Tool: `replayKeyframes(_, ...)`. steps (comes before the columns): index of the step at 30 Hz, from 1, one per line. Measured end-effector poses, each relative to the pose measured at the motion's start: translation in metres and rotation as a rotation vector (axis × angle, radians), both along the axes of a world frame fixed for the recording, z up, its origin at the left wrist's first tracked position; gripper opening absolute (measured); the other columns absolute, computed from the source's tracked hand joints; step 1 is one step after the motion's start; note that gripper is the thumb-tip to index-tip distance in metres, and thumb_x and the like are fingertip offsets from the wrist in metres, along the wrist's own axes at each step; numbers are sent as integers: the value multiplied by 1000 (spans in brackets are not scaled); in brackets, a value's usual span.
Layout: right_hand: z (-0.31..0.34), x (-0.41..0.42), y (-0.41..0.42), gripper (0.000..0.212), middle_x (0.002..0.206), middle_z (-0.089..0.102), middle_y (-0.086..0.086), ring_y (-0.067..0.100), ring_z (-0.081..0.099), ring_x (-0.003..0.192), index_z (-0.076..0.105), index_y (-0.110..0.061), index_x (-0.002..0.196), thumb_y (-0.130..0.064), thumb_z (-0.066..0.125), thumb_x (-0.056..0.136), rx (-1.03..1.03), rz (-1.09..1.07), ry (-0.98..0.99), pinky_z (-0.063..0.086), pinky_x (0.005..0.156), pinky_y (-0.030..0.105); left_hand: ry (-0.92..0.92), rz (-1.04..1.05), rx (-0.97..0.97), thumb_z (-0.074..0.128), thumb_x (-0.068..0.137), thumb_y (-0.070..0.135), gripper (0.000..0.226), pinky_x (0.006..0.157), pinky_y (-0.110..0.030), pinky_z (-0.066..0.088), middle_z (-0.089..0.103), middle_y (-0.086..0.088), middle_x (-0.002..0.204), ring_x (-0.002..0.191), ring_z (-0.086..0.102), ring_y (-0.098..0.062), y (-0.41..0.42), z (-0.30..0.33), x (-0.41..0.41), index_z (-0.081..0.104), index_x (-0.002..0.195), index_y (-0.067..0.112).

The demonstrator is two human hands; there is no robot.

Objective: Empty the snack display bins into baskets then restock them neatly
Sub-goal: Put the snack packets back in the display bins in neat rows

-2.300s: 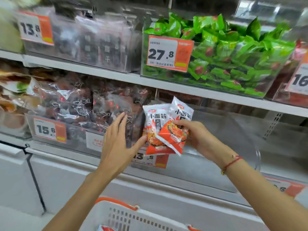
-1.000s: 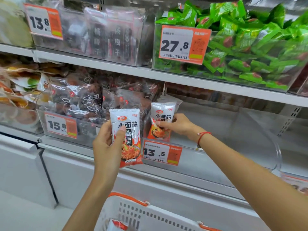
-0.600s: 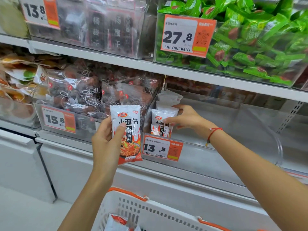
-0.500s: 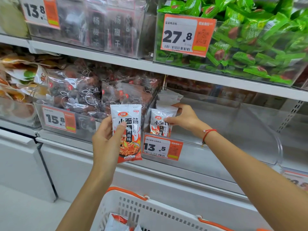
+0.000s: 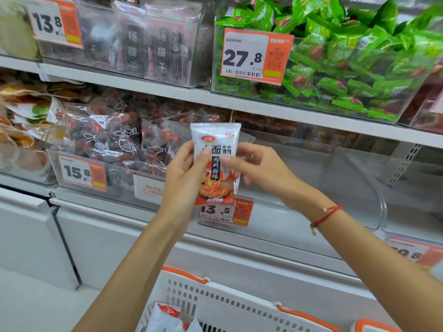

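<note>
A white-and-red snack packet (image 5: 217,144) stands upright in front of the clear display bin (image 5: 347,188) tagged 13.5. My left hand (image 5: 182,173) grips its left edge, thumb across the front. My right hand (image 5: 259,167) pinches its right side with thumb and fingers. The packets set in the bin's left corner are hidden behind the held one. Below, a white basket (image 5: 239,305) with orange handles holds more of these packets (image 5: 167,317) at its near left.
The bin to the left, tagged 15.8, is full of dark snack bags (image 5: 115,140). The upper shelf carries a bin of green packets (image 5: 347,58) tagged 27.8 and a bin of dark packs (image 5: 146,39). White cabinet fronts (image 5: 100,240) run below the shelf.
My right hand left the packets it was setting in the bin's corner and came over to the packet in my left hand. My left hand carried that packet right and up.
</note>
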State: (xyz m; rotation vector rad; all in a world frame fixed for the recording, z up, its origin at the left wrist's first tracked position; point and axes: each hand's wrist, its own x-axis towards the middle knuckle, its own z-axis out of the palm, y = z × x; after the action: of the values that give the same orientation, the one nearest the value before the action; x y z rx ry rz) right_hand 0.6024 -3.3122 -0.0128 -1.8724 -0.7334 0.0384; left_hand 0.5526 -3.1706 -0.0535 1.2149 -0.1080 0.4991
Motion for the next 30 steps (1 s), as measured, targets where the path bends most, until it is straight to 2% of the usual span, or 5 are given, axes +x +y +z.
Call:
replayKeyframes(7,-11,21,-25,26,95,73,-10,1,67,80,69,-19,108,-21,76,83,128,-373,-407,53,70,18,-43,392,687,64,87,52,67,109,-22,27,38,17,146,135,31,-1,14,-36,20,37,145,33)
replayKeyframes(11,-22,40,-24,22,99,75,3,10,71,80,68,-19,105,-22,74,84,-212,-228,-72,56,69,23,41,408,995,62,73,70,100,116,-33,19,17,15,158,144,16,-7,21,-68,26,17,153,31)
replayKeyframes(17,-26,60,-11,45,109,68,0,11,66,85,64,-15,122,-23,78,80,-344,-155,-111,53,63,19,11,435,1013,65,70,73,95,114,-35,25,22,17,154,141,24,-9,26,-72,32,33,148,30)
replayKeyframes(23,-30,69,-4,15,79,65,-9,1,57,67,74,-14,91,-21,79,79,-601,-113,-210,45,68,23,-9,452,1023,65,74,70,91,113,-30,21,22,16,154,141,23,-9,25,-75,33,32,149,30)
replayKeyframes(30,-22,84,5,78,144,44,8,24,48,125,39,-10,144,-34,77,80,-766,-189,-120,47,92,29,-13,468,1033,65,75,68,91,112,-27,17,21,16,155,142,20,-8,24,-77,33,31,150,29)
